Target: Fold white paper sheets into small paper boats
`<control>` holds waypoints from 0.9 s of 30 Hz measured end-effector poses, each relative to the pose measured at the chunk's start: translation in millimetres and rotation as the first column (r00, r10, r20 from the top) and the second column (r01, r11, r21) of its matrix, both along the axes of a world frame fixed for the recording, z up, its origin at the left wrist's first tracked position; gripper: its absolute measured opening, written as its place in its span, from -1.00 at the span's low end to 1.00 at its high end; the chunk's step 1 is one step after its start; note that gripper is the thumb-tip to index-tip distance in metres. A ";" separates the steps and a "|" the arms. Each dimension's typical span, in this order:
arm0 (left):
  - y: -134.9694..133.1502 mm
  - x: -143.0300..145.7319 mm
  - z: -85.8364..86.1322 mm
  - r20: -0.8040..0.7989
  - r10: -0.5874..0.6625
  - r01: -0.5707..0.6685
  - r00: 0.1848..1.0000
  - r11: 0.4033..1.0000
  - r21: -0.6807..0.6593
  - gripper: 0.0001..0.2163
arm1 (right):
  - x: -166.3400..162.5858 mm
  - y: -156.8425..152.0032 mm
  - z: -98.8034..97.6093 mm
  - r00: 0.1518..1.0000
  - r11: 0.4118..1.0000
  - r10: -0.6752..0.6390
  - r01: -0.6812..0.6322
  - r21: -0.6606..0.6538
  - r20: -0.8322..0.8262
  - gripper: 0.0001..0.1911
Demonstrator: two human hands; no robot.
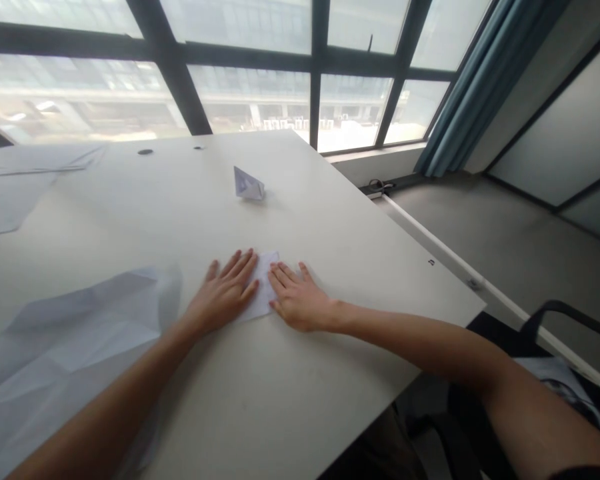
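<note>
A small piece of folded white paper [261, 293] lies flat on the white table, partly covered by both hands. My left hand [227, 290] rests palm down on its left side, fingers stretched out and a little apart. On its right side lies my right hand [300, 297], also palm down, with the fingers extended and the thumb or outer finger spread. The strip of paper between the hands shows; the rest is hidden under them. Beyond the hands stands a small folded paper figure [249, 185] with a pointed top.
A large creased sheet of paper [90, 320] lies at the left, beside my left forearm. More white sheets [15, 193] are at the far left. The table's right edge [380, 205] slopes toward a chair [535, 327]. Windows and a blue curtain [480, 100] stand behind.
</note>
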State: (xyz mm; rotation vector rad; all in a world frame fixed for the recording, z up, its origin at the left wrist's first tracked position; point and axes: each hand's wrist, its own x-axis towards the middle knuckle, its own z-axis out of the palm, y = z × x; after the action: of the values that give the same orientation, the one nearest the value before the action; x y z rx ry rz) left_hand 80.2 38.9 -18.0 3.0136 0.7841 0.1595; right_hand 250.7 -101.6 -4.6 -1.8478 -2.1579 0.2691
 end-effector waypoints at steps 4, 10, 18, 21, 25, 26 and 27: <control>0.2 2.3 2.0 0.150 0.110 -0.104 0.983 0.993 -0.047 -0.41 | -4.5 -6.0 1.1 1.000 1.000 -0.022 0.022 0.014 -0.003 -0.35; -0.9 2.3 8.5 0.370 0.173 -0.164 0.913 0.985 -0.055 -0.56 | -15.7 10.8 3.9 0.997 0.989 -0.077 0.074 0.126 0.017 -0.48; -5.5 8.9 25.0 0.610 0.311 -0.156 0.729 0.943 -0.295 -0.53 | -27.7 13.2 12.6 0.993 0.980 -0.111 0.101 0.172 0.047 -0.70; -2.3 8.5 27.7 0.606 0.499 -0.139 0.620 0.829 -0.541 -0.51 | -28.1 14.3 12.1 0.991 0.977 -0.132 0.131 0.166 -0.006 -0.65; 0.5 7.1 26.8 0.494 0.652 0.103 0.575 0.542 -0.834 -0.47 | -26.8 18.9 14.8 0.965 0.966 -0.183 0.212 0.150 -0.186 -0.53; 0.1 7.2 26.4 0.491 0.652 0.195 0.578 0.473 -0.859 -0.42 | -25.7 21.0 16.0 0.947 0.964 -0.191 0.230 0.130 -0.258 -0.51; -0.7 7.6 26.1 0.500 0.637 0.279 0.587 0.420 -0.863 -0.38 | -24.1 23.5 17.2 0.917 0.964 -0.197 0.245 0.100 -0.348 -0.50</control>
State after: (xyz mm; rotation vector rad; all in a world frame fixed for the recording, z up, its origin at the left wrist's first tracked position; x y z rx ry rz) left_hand 87.7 38.2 8.1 1.4650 0.7428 0.7568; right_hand 226.6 -78.1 12.6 -1.7961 -1.6804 0.3423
